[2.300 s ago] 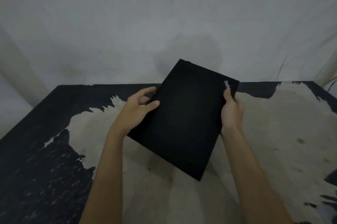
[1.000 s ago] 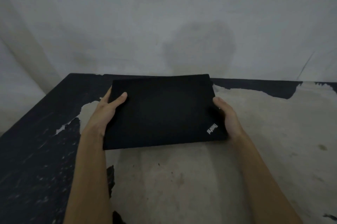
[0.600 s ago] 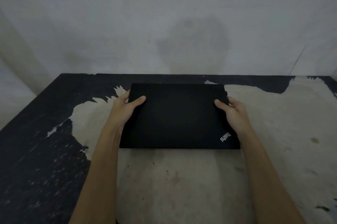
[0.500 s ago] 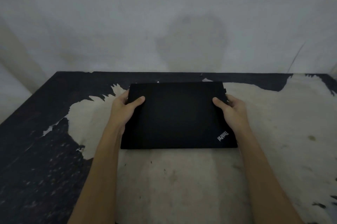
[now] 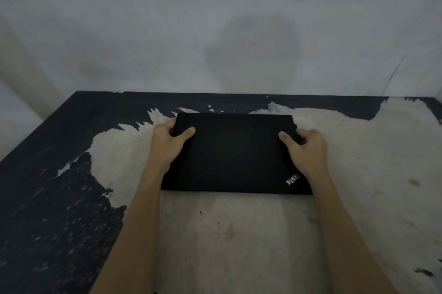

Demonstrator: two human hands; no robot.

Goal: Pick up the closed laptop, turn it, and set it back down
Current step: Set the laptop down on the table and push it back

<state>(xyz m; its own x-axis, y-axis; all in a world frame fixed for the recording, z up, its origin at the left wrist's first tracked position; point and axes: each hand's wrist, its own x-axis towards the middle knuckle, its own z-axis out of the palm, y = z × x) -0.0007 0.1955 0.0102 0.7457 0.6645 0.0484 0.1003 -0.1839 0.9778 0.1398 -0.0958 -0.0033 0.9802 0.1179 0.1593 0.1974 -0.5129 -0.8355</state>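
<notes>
The closed black laptop (image 5: 235, 154) lies flat and square-on in the middle of the table, its long edges running left to right and a small silver logo at its near right corner. My left hand (image 5: 167, 142) grips its left edge with the thumb on the lid. My right hand (image 5: 305, 148) grips the right edge the same way, fingers curled round the side.
The table (image 5: 239, 234) has a worn top, pale in the middle with black paint left along the left side and far edge. A grey-white wall (image 5: 215, 30) rises right behind the far edge. The table's left edge slants away at the far left.
The laptop was held tilted in the air with a short edge toward me; it has been turned to landscape and lowered onto the table. Both hands keep their hold on its sides.
</notes>
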